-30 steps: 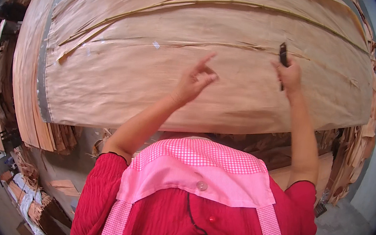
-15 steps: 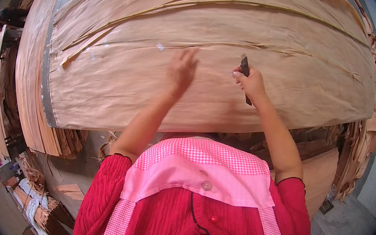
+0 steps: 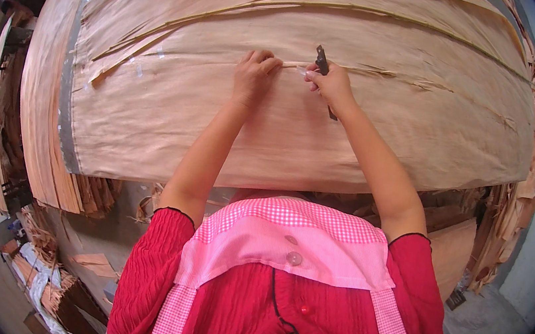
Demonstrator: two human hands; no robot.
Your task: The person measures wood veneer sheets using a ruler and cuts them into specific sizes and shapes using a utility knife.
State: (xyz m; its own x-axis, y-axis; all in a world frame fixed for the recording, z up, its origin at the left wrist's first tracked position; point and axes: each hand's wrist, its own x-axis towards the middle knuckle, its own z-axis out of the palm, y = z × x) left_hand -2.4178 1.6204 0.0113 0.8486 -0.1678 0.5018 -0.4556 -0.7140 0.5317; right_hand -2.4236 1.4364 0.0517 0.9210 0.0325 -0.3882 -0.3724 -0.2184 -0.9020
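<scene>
Here, the left hand [image 3: 254, 75] rests curled fingers, grip unclear, on a left-to-right split [image 3: 386, 73] in the veneer sheet [image 3: 277, 141]; rightward along it, the right hand [image 3: 335, 88] clamps its fingers on a crosswise dark cutter [image 3: 321, 60], a pale scrap [image 3: 302, 71] at their tips.

We are facing a wide grey surface [image 3: 68, 142], which is showing bare only as a band down its left side and at the far left corner. Over nearly all the rest, we are seeing thin, light-brown wood veneer [image 3: 323, 147] lying spread, gently wrinkled and reaching to the near side, where it is hiding the surface's front edge. Across its middle a ragged seam [image 3: 424, 84] is running lengthwise. Farther back, a long narrow strip [image 3: 380, 12] is stretching from left to right, with loose, narrow ends showing at the left. Near those ends we are noticing small whitish patches [image 3: 161, 54] sitting on the veneer.
</scene>
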